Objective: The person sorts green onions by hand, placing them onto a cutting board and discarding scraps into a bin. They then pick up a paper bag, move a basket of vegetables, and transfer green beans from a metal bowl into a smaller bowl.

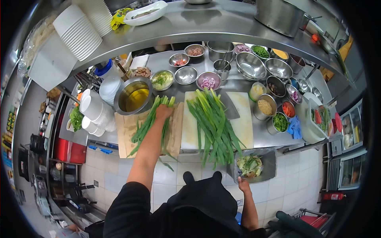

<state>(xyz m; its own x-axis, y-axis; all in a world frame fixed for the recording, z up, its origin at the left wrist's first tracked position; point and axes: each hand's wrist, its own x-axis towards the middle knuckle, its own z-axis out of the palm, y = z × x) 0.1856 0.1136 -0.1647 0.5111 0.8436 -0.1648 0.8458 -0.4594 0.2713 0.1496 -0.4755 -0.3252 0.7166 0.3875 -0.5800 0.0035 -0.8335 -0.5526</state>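
My left hand [163,112] reaches to the brown paper [174,135] and is closed round a bunch of green onions [149,126], near their pale ends. Beside it, a larger pile of green onions [212,127] lies on the white cutting board [243,133], leaves hanging over the front edge. A wide grey knife blade [230,106] rests on the board, partly under that pile. My right hand [244,185] is low, by the near rim of a grey bin [270,168] holding vegetable scraps [250,166]. Its fingers look curled; what they hold is too small to make out.
A steel pot of yellow liquid [137,99] stands left of the paper. Bowls of sliced red onion [208,81] and other cut ingredients line the back. White tubs [93,105] are stacked at left. A steel shelf [190,25] overhangs the counter. A blue cloth [295,127] lies right.
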